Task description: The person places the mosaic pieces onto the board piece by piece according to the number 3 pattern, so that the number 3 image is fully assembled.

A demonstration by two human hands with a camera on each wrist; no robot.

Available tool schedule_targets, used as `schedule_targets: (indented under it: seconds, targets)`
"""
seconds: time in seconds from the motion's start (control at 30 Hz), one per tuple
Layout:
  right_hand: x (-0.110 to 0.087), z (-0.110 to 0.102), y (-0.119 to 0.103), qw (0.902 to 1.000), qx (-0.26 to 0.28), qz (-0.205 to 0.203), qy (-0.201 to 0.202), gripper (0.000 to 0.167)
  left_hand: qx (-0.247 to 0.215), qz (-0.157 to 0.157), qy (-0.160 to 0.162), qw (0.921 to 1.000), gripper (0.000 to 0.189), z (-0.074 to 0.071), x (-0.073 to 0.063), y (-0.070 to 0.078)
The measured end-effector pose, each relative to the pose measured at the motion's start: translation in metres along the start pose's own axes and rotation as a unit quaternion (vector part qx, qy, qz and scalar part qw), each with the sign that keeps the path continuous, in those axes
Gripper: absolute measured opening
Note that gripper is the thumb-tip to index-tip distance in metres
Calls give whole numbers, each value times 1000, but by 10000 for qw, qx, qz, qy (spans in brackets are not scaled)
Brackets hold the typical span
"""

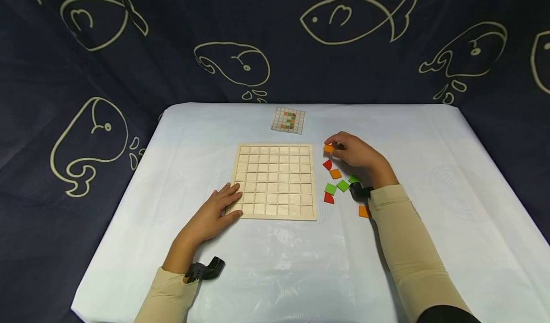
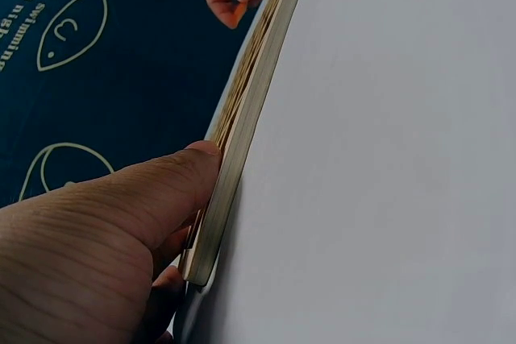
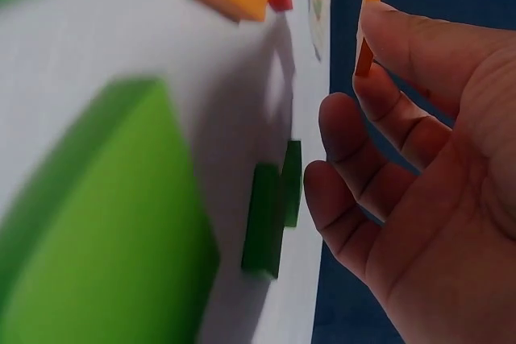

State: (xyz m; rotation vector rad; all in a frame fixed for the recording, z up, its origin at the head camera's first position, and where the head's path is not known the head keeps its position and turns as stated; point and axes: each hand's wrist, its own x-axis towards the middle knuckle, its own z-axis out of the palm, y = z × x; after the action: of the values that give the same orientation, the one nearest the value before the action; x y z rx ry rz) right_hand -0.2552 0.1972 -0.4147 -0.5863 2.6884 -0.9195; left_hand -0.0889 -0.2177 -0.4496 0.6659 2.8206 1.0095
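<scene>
Board [image 1: 275,182], in my head view, lies just left of the orange tile [image 1: 328,148], which the right hand [image 1: 354,150] pinches; the left hand [image 1: 213,214] rests on the board's near-left corner, fingers spread. Left wrist view: I see that hand's thumb at the board's edge. Right wrist view: thumb and forefinger pinch the tile edge-on, long side upright.

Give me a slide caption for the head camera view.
Left hand touching a wooden grid board, right hand pinching an orange tile near loose tiles, with a pattern card beyond.
</scene>
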Motion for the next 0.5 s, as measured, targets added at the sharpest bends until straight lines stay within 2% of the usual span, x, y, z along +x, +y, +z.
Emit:
schedule_targets:
  seconds: [0.3, 0.5]
  targets:
    - [9, 3, -13, 9998, 62, -178, -22, 34, -27, -103, -117, 9999, 55, -1, 1, 1]
    - [14, 6, -21, 9994, 182, -237, -157, 34, 29, 5, -52, 10000, 55, -1, 1, 1]
